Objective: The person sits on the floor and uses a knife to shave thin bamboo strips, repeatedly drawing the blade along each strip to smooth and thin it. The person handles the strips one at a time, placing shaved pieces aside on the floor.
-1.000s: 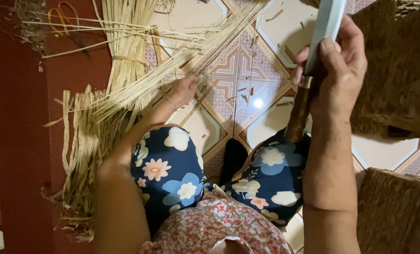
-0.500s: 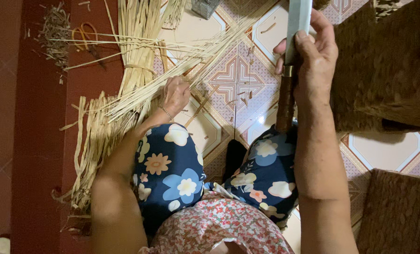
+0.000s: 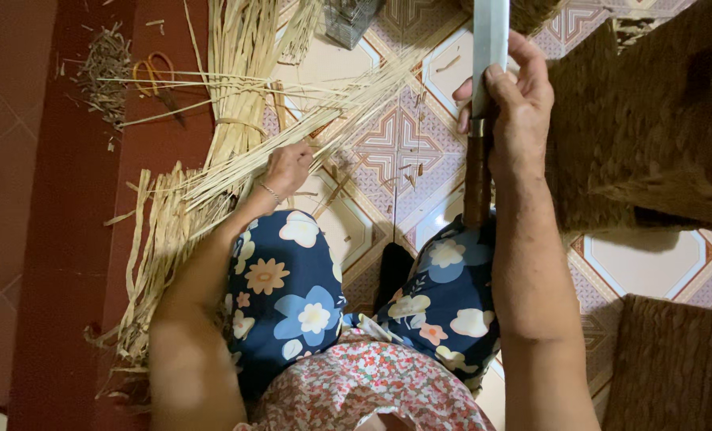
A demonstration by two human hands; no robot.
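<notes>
**Knife up, fibres in hand**

The right hand is clenching a long knife at the blade's base, stiff and sharp. The left hand is gripping light, springy straw strips fanning over the tiled floor; best pinched mid-bundle.

Floor: glazed tiles, cream w/ red-and-teal geometric pattern, glossy; light glare approx. centre. Left strip: plain dark red tiles, slightly raised edge. Right side: brown woven mats stacked, upper right; second woven piece at lower right corner. Lighting: warm, overhead. No walls or windows in view.
</notes>
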